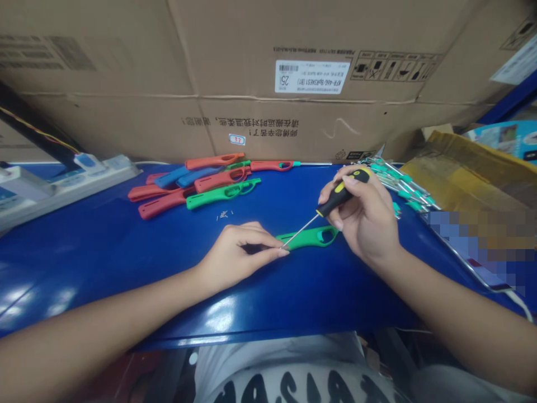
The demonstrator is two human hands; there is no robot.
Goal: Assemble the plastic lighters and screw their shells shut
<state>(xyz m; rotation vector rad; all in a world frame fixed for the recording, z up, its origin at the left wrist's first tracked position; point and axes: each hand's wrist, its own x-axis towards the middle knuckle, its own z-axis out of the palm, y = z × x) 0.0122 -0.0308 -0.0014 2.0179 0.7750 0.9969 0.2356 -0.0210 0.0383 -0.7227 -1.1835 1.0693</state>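
My right hand (364,215) is wrapped around the black and yellow handle of a screwdriver (342,196). The thin metal shaft slants down to the left. Its tip ends at the fingertips of my left hand (241,249), where thumb and forefinger are pinched together; whatever lies between them is too small to make out. Just behind those fingertips, a green gas lighter casing (308,239) lies on the blue table (235,302). It has a teal trigger in its loop, and its left end is partly covered by my left fingers.
Red, blue, green and orange lighter casings (168,204) are piled at back left, near several tiny screws (224,215). Metal lighter rods with teal parts (405,187) lie at right. A power strip (71,182) sits at left, and a large cardboard box (235,67) stands behind.
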